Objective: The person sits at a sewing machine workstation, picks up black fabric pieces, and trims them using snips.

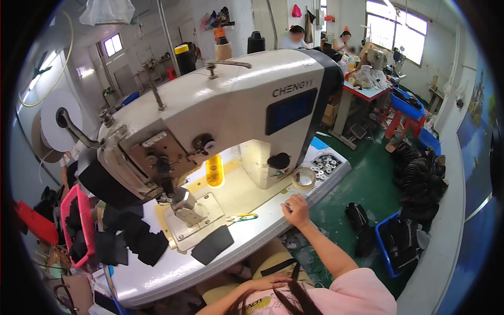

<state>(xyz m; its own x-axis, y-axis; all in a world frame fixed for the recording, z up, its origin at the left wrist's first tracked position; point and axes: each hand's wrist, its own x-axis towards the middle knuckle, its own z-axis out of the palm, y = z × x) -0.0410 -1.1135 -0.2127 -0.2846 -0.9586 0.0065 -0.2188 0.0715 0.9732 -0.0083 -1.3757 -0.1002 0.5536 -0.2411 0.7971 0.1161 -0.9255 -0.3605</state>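
My right hand (297, 211) is closed at the table's front edge. A small dark bit shows at its fingers, too small to name. My left hand (269, 282) lies flat against my shirt and lap, fingers stretched out. In front of me stands a white sewing machine (226, 92) with a dark screen. A black fabric piece (212, 244) lies at the front of its needle plate (195, 222). Thread snips (242, 217) with yellow-green handles lie to the right of the plate. A roll of tape (303, 179) sits beyond my right hand.
More black pieces (142, 236) lie left of the needle. A pink basket (77, 226) stands at the left edge. Metal bobbins (326, 167) fill a tray at the table's right end. A blue crate (391, 247) and black piles (417, 181) occupy the floor. Two people sit at the back.
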